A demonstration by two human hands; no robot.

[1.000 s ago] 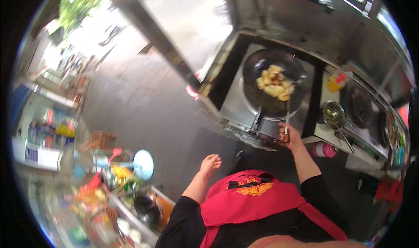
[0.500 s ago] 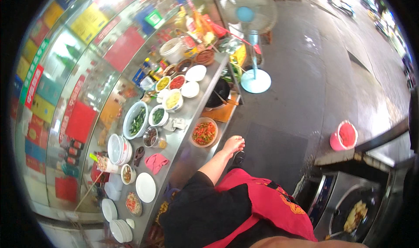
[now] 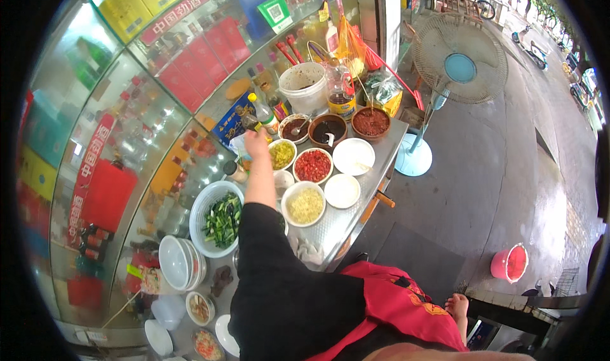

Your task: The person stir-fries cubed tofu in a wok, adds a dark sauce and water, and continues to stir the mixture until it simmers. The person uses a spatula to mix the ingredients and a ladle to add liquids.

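**Left hand [image 3: 257, 146] in among the bottles, right hand [image 3: 456, 306] low beside the apron [image 3: 395, 285]**

In the head view, the left fingers reach over the metal surface [image 3: 338, 224] to a small dark bottle [image 3: 246, 116], which is right at their tips. They are partly bent; whether they grip it or only touch it, I cannot tell. Just right of these fingers is a bottle with a yellow cap [image 3: 262, 112], and farther right and beyond them stands a white bucket [image 3: 311, 102]. Nearer the person, below the left fingers and to their right, are chopped yellow-green relish [image 3: 281, 154], chopped red pepper [image 3: 313, 165] and minced garlic [image 3: 305, 206]. A dark-capped jar [image 3: 235, 171] stands below and slightly left of the fingers, with a pale blue basin [image 3: 197, 215] of greens lower still.

The right fingers are loosely curled; I cannot tell whether they hold anything. A pink bucket [image 3: 500, 267] stands beyond them, to their right.
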